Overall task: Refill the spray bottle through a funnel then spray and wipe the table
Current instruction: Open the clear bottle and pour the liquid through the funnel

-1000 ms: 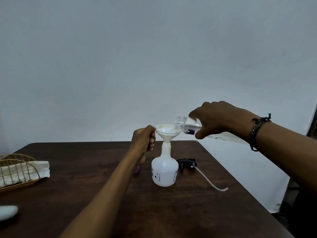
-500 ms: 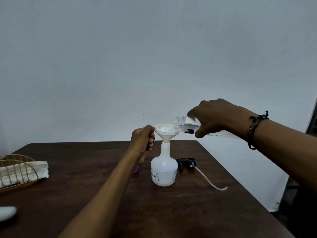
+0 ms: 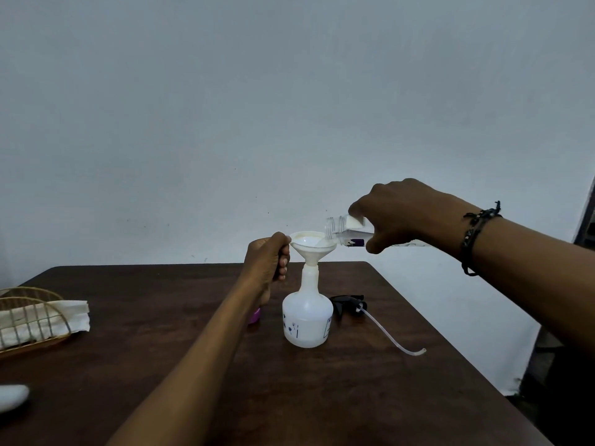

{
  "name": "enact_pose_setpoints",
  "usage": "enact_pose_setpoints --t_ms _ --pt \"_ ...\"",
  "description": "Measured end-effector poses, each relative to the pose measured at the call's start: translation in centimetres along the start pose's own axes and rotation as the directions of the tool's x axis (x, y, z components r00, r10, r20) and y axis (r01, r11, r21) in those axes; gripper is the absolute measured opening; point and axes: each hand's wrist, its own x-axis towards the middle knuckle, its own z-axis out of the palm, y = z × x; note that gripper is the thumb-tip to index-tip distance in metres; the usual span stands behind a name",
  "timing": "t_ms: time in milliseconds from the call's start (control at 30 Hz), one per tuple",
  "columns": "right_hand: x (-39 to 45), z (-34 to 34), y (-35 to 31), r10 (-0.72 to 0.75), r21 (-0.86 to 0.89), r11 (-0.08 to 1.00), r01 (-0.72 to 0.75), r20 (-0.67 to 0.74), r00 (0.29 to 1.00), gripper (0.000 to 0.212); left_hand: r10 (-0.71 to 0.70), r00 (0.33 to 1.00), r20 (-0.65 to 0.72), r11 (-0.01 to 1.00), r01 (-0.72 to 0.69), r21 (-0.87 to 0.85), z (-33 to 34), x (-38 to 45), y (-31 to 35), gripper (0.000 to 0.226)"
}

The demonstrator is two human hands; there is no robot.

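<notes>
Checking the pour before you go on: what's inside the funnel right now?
The funnel sits in the neck of the spray bottle. A shallow pool of clear liquid shows in its cone, under the tilted bottle's mouth. The level inside the spray bottle cannot be seen through its cloudy wall.

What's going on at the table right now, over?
Left hand steadies white plastic funnel in white spray bottle. Right hand tips clear refill bottle into it. Black trigger sprayer head lies beside, nothing blocking.

The right hand covers most of the clear bottle — only its neck shows. A purple object sits half-hidden behind the left forearm. At lower left, a white object is cut off by the frame edge — unidentifiable.
</notes>
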Motion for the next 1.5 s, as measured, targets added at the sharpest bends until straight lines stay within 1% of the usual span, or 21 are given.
enact_pose_setpoints --t_ms 467,700,800,933,1067,1200,1333,1500 --pt "0.2 -0.7 -0.4 -0.029 -0.036 0.999 0.028 -0.033 0.999 0.038 -0.008 1.000 0.010 1.000 0.008 0.008 -0.2 -0.2 0.2 0.031" --pt "0.4 -0.7 -0.6 -0.049 -0.094 0.995 0.045 -0.042 0.998 0.030 -0.016 1.000 0.016 1.000 0.016 0.005 -0.2 -0.1 0.1 0.031" --pt "0.3 -0.6 -1.0 -0.070 -0.175 0.983 0.055 -0.081 0.994 0.030 -0.015 1.000 0.016 1.000 0.015 0.008 -0.2 -0.1 0.1 0.031" --pt "0.3 -0.4 -1.3 -0.098 -0.268 0.962 0.058 -0.137 0.986 0.038 -0.019 1.000 0.021 1.000 0.019 0.005 -0.2 0.0 0.1 0.030" --pt "0.6 0.3 -1.2 -0.170 -0.333 0.940 0.079 -0.255 0.952 0.039 -0.017 1.000 0.023 1.000 0.017 0.001 -0.2 0.1 -0.1 0.031" --pt "1.1 1.0 -1.0 -0.206 -0.427 0.903 0.052 -0.322 0.924 0.041 -0.020 0.999 0.031 1.000 0.021 -0.014 -0.3 0.1 -0.2 0.031" --pt "1.0 1.4 -0.9 -0.232 -0.448 0.893 0.038 -0.386 0.893 0.049 -0.024 0.999 0.032 1.000 0.024 -0.016 -0.3 0.1 -0.2 0.032" --pt "0.9 1.5 -1.1 -0.239 -0.474 0.880 0.024 -0.400 0.885 0.050 -0.026 0.999 0.037 0.999 0.027 -0.026 -0.3 0.2 -0.2 0.034"
